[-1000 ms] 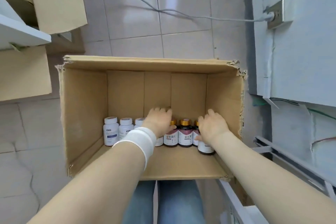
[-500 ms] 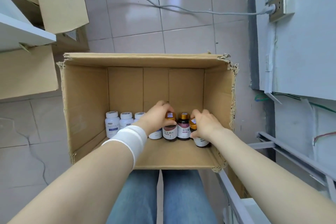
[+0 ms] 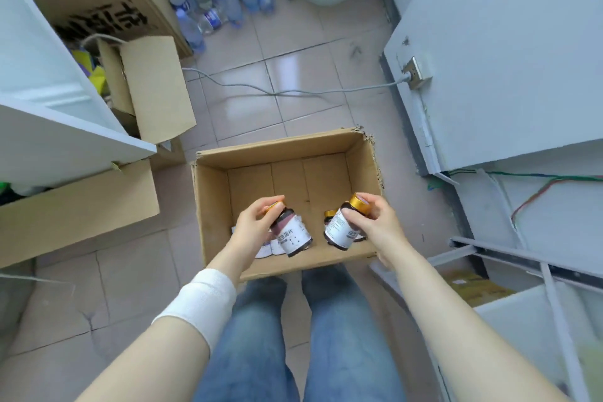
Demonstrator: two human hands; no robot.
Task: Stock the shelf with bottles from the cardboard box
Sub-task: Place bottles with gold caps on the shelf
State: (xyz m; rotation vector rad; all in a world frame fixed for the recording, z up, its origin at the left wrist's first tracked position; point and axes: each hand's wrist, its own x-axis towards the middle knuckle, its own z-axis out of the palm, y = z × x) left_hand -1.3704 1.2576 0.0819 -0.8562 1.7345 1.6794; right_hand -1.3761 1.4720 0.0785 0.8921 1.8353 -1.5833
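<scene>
Now left hand (image 3: 256,225) clasps one bottle (image 3: 292,237), right hand (image 3: 375,222) another bottle (image 3: 341,228), above the cardboard box (image 3: 212,199).

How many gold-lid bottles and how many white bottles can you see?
Gold-lid bottles: 3 (left hand, right hand, one in the cardboard box)
White bottles: 2 showing; the left arm may hide more
Total: 5 showing

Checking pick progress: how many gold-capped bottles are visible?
3 gold-capped bottles: one in the left hand, one in the right hand, one in the cardboard box behind it; more may be hidden.
</scene>
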